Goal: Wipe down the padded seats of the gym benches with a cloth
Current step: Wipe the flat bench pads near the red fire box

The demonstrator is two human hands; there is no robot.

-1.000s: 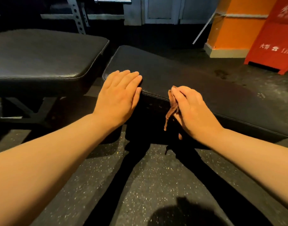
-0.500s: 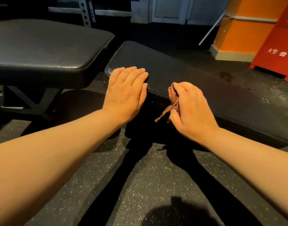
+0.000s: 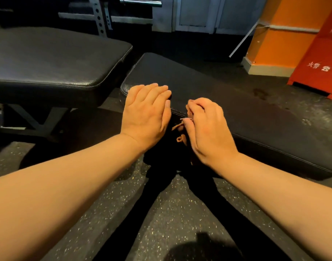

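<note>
Two black padded gym benches show: one flat rectangular black vinyl pad [image 3: 227, 102] running off toward the right, and a second, higher black leather-grained pad [image 3: 54, 61] at the left; one small crumpled brown cloth [image 3: 182, 129]; two bare hands. The left hand [image 3: 145, 113] lies flat, palm down, fingers straight and together, on the near left corner of the lower surface, its heel hanging over the near edge; that grip is wide and holds nothing. The right hand [image 3: 206, 127] sits just beside it at the same near edge, fingers curled under and thumb tucked in, its grip closed around the cloth (most of the fabric is hidden under the palm); a few brown folds and a loose tail poke out on the thumb side and hang just below the edge. Both forearms reach in from the bottom corners, over a dark speckled rubber floor [image 3: 161, 213].
</note>
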